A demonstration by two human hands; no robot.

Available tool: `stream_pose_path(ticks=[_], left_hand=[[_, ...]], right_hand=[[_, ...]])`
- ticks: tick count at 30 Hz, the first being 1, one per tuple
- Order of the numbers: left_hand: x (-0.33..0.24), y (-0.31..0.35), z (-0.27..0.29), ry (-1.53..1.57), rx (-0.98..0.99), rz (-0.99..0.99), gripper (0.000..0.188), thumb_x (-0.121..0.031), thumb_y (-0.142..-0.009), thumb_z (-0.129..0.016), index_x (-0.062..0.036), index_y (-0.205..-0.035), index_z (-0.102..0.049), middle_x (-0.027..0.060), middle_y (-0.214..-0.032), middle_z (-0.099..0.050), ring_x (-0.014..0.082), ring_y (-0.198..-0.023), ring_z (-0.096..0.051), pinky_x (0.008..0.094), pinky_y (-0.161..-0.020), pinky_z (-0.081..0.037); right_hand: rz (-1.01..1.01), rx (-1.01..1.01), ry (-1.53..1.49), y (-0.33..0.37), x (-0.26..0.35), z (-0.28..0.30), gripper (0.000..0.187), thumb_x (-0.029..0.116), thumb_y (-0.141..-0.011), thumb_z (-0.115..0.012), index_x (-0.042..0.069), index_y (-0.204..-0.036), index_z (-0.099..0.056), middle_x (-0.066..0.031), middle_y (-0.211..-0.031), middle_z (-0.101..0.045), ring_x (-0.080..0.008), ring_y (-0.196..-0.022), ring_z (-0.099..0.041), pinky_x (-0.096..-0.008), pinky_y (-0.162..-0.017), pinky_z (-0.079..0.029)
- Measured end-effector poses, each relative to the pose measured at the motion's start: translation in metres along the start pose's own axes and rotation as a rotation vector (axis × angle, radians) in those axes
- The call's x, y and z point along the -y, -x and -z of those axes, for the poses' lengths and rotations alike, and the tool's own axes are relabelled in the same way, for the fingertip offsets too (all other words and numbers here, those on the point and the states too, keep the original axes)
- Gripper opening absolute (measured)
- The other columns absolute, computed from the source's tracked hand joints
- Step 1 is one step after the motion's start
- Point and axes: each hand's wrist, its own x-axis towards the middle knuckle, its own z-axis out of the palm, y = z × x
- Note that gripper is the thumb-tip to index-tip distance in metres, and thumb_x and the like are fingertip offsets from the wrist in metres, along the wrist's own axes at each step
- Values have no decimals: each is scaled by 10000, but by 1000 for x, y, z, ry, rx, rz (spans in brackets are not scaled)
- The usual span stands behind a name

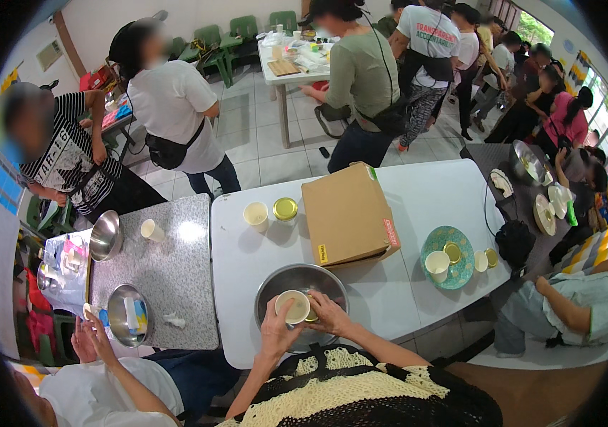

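Over a steel mixing bowl (265, 288) on the white table, my left hand (274, 331) is closed around a pale paper cup (292, 304). The cup's open mouth faces up, and its contents are hard to make out. Close against the cup's right side is my right hand (330, 314), its fingers curled around a small gold-lidded jar (311, 317). Most of that jar is hidden by the fingers and cup. Both hands are above the bowl, near the table's front edge.
A cardboard box (347, 213) stands behind the bowl. Left of it are a paper cup (255, 215) and a gold-lidded jar (285, 208). A teal patterned plate (460, 242) holds a cup and jar. At left, a co-worker's hands (94, 341) are near another steel bowl (127, 334).
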Motion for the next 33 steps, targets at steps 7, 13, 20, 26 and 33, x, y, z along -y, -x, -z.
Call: stream_pose_path(ticks=[7,13,20,26,33], left_hand=[[-4,3,1,-8,47,-6,644,-84,-651,-820,-100,-1243,-568,190,-1281,-512,394,-1171,-547,439,-950,-496],[9,-2,9,-62,-97,84,613,-85,-661,-818,-108,-1229,-585,177,-1266,-517,375,-1136,-569,431,-905,-525],[2,4,3,-42,-68,88,597,-97,-668,-818,-113,-1220,-590,175,-1261,-518,371,-1142,-569,429,-899,-527],[13,1,7,-70,-90,96,601,-87,-671,-812,-103,-1226,-582,175,-1251,-522,370,-1146,-565,428,-901,-523],[13,5,10,-102,-44,24,602,-79,-664,-816,-94,-1219,-583,180,-1259,-520,376,-1155,-556,427,-915,-517]], right_hand=[[-13,15,-43,2,-3,-7,900,240,-700,-824,132,-1447,-333,-186,-1365,-415,-422,-1202,-490,-494,-977,-481],[-4,18,-73,-1,3,3,955,174,-685,-835,176,-1471,-292,-194,-1391,-385,-428,-1236,-470,-493,-1006,-460],[-7,48,-116,-2,5,10,932,156,-694,-827,174,-1470,-312,-205,-1397,-382,-435,-1240,-466,-487,-1024,-444],[-1,44,-116,-1,4,10,893,172,-715,-814,157,-1460,-322,-210,-1388,-391,-442,-1231,-470,-493,-1021,-440],[-1,59,-127,-2,6,12,946,119,-685,-826,157,-1472,-302,-213,-1389,-389,-440,-1237,-466,-493,-1031,-433]])
